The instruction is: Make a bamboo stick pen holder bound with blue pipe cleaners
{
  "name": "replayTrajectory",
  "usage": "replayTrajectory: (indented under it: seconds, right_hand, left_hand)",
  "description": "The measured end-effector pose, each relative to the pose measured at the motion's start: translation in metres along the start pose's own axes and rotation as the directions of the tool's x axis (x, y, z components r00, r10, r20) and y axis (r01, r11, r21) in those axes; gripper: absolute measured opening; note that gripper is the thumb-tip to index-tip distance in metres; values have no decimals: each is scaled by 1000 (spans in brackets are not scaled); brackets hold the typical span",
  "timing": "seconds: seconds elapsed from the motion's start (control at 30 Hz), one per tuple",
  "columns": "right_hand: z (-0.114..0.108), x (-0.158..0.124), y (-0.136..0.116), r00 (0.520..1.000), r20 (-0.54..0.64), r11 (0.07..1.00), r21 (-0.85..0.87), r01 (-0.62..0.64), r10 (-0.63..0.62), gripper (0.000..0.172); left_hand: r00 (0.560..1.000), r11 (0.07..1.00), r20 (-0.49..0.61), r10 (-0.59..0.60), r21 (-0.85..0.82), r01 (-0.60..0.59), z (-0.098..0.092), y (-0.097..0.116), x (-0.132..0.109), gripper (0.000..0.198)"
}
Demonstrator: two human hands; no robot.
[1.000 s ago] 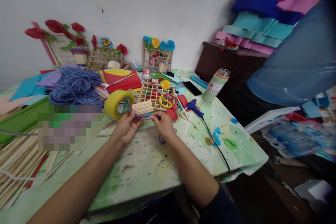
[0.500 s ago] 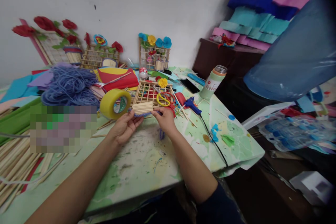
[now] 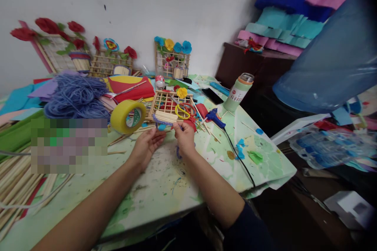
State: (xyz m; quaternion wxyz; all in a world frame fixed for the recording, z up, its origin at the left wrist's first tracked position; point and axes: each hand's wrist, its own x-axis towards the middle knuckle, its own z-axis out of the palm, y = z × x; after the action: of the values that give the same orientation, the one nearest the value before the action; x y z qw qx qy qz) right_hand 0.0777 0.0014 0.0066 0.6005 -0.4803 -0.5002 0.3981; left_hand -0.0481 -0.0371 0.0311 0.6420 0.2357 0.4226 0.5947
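Observation:
A small panel of pale wooden sticks (image 3: 165,116) edged with blue braided cord (image 3: 163,122) is held in front of me. My right hand (image 3: 185,138) pinches its right end, thumb and finger closed on it. A loose tail of cord hangs under that hand, partly hidden by it. Just below the panel's left end is my left hand (image 3: 149,143), palm turned inward and fingers apart; whether its fingertips touch the cord is hard to tell. A bit of bright blue (image 3: 161,127) shows between the hands. Behind the panel lies a stick lattice (image 3: 165,101) with paper flowers.
A yellow tape roll (image 3: 128,116) stands left of the panel, near a heap of blue cord (image 3: 77,96). Scissors (image 3: 183,112) lie behind it. To the right are a blue glue gun (image 3: 216,118) with a black cable, a phone (image 3: 212,95) and a green bottle (image 3: 238,92).
The stick panel has shifted slightly to the right and tilted, its right end still in my right hand. My left hand has moved right, its fingers now looser below the panel's left end.

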Motion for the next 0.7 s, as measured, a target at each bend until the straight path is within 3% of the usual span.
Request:
replayTrajectory:
  seconds: [0.2, 0.37, 0.7]
  right_hand:
    - [12, -18, 0, 998, 4, 996, 71, -56, 56, 29]
    - [21, -30, 0, 993, 63, 989, 101, -105, 99, 24]
    - [19, -26, 1, 981, 172, 993, 58, -106, 95, 25]
  left_hand:
    - [988, 979, 18, 154, 135, -155, 7, -16, -4, 36]
    - [966, 960, -57, 251, 145, -241, 0, -19, 3, 32]
    - [940, 907, -16, 341, 267, -324, -12, -22, 15, 31]
